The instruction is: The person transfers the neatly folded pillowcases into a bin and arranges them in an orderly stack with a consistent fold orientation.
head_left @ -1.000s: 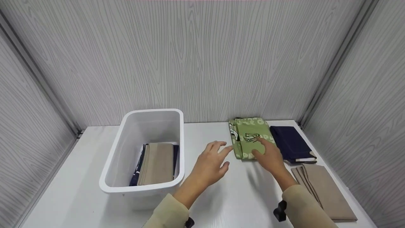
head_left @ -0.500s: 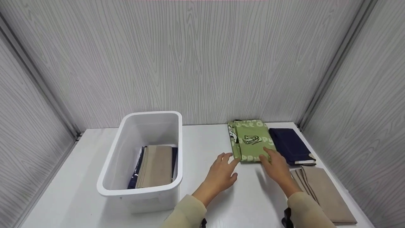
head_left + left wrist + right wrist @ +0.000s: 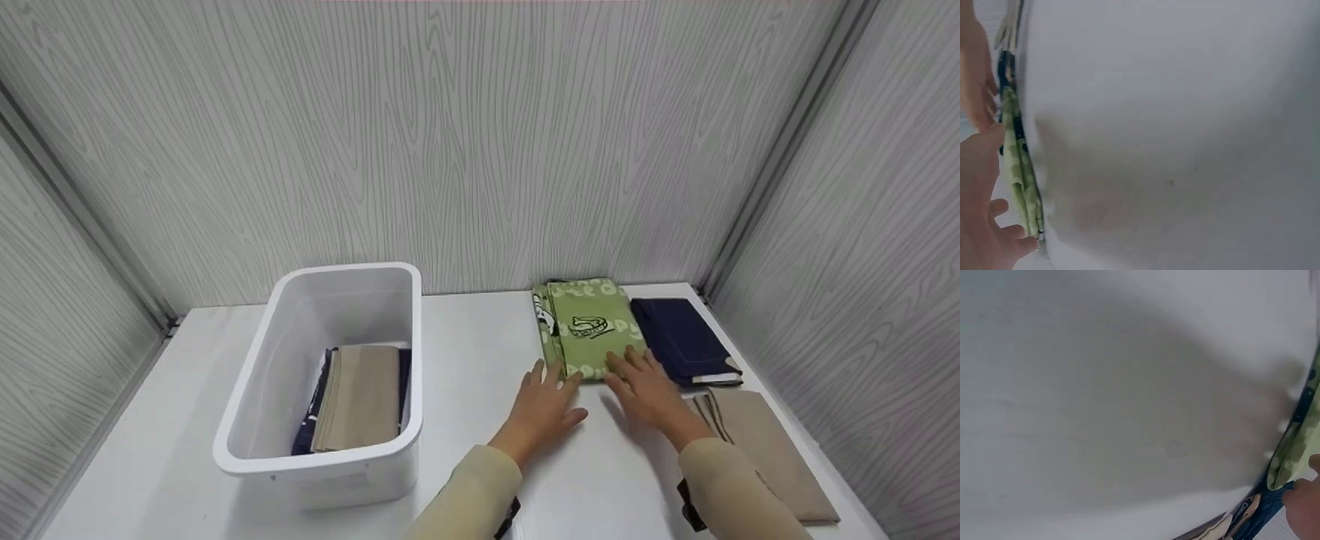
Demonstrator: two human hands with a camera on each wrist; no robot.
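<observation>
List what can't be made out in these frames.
- Head view: left hand and right hand cover the green cloth's near edge; grip unclear.
- Head view: navy cloth in the bin is mostly hidden under a tan one.
- Wrist views: blurred table fills them; cloths cut off at the edges.

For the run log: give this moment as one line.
left hand: open, at folded green printed cloth | right hand: open, on its near edge | white plastic bin: holds folded cloths

We read pale letters "PY" on the green folded cloth [image 3: 589,328], just beyond the fingertips; the rest stays illegible.
</observation>
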